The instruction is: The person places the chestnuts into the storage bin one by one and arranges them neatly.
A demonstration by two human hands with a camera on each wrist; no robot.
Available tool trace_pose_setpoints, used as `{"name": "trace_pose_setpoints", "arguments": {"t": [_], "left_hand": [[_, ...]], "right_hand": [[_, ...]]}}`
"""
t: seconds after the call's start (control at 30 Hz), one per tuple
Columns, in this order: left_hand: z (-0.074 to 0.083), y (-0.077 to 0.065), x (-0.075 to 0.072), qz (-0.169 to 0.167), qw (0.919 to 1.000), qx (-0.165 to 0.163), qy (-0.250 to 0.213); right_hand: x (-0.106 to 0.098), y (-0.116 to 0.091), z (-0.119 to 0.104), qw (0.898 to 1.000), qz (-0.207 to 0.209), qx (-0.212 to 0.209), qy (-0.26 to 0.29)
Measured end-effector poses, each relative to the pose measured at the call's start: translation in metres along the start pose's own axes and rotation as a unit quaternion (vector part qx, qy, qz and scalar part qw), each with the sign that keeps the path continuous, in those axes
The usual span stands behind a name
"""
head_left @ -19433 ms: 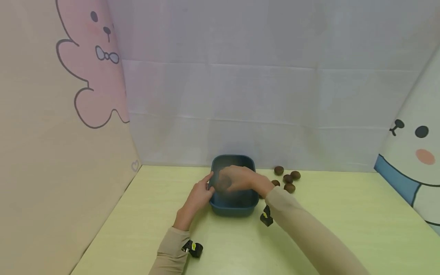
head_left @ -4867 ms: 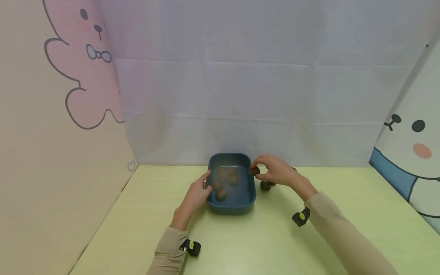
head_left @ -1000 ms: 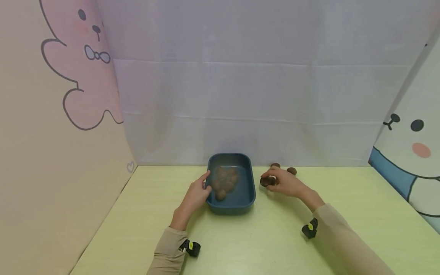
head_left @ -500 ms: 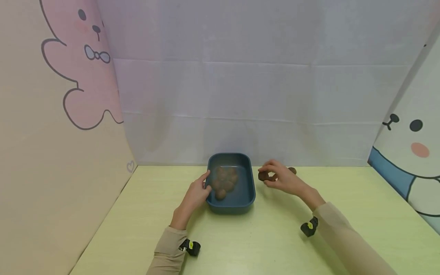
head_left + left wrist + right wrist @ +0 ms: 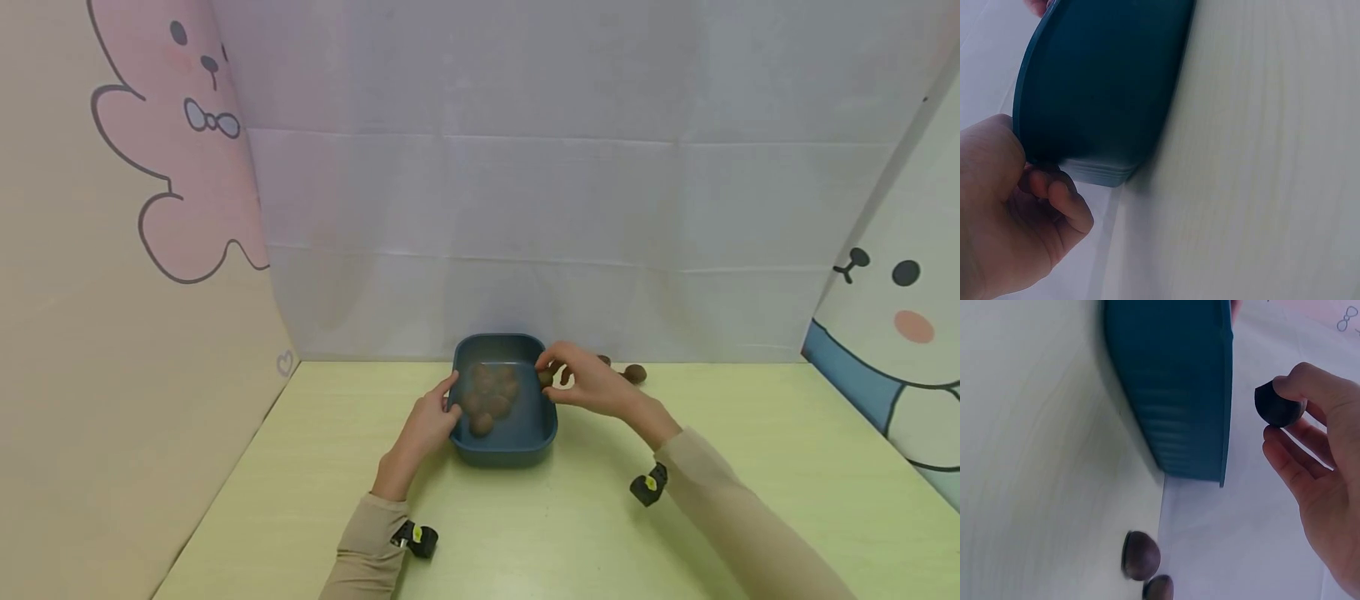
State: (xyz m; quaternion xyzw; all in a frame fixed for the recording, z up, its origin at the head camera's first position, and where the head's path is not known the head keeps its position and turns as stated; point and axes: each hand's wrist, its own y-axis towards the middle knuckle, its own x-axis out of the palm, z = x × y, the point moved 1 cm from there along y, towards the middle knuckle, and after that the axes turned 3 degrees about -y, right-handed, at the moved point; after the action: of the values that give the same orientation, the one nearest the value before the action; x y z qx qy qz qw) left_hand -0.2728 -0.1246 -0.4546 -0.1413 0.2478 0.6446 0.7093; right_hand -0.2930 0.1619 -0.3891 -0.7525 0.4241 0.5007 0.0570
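Pale yellow-green tabletop [image 5: 517,533], faint grain, kinda shiny. Greyish-white sheet [image 5: 480,208] across back, fold creases [image 5: 555,139] running sideways. Beige left wall [image 5: 82,400]: pink cartoon critter [image 5: 198,175] with bow tie [image 5: 212,120], tiny heart [image 5: 285,363] down low. Right wall [image 5: 933,167]: white cartoon face [image 5: 873,304], blue patch [image 5: 855,375] below. Light pretty soft.

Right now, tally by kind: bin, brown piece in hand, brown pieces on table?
Blue bin: 1
Brown piece in right hand: 1
Brown pieces visible on table: 2
Total: 4 (pieces inside the bin too blurred to count)

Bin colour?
Dark blue; the bin shows best in the head view, while both wrist views make it look more teal.
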Motion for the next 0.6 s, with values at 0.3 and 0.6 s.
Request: {"name": "trace_pose_setpoints", "arguments": {"t": [0.3, 0.6], "left_hand": [[-0.001, 0.000, -0.001, 0.000, 1.0000, -0.004, 0.006], [-0.001, 0.001, -0.001, 0.001, 1.0000, 0.002, 0.008]], "right_hand": [[0.014, 0.025, -0.015, 0.996, -0.035, -0.040, -0.078], [0.038, 0.041, -0.020, 0.988, -0.115, -0.049, -0.087]]}}
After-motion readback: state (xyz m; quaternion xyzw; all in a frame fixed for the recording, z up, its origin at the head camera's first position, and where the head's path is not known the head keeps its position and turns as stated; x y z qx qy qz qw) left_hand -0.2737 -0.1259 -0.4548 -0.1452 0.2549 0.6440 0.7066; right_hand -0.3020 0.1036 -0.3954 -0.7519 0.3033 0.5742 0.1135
